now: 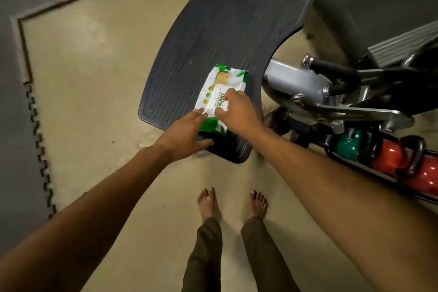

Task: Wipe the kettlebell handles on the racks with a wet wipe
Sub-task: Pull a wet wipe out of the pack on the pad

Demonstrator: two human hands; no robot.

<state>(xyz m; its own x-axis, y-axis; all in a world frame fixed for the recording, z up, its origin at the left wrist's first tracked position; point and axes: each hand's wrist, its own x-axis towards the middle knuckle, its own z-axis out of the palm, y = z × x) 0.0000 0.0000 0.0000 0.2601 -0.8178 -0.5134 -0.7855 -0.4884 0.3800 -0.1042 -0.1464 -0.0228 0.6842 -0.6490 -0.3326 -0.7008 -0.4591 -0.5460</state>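
Note:
A white and green wet wipe pack (221,83) lies on a black ribbed platform (213,38). My left hand (184,135) presses on the pack's near end, fingers spread flat. My right hand (237,111) pinches the white label flap in the middle of the pack. At the right, a rack holds a green kettlebell (350,146) and red kettlebells (388,156) with dark handles (414,156).
A silver and black exercise machine frame (315,85) stands just right of the platform. Grey interlocking mats (14,102) border the beige floor at left. My bare feet (232,204) stand on the floor near the platform's front edge.

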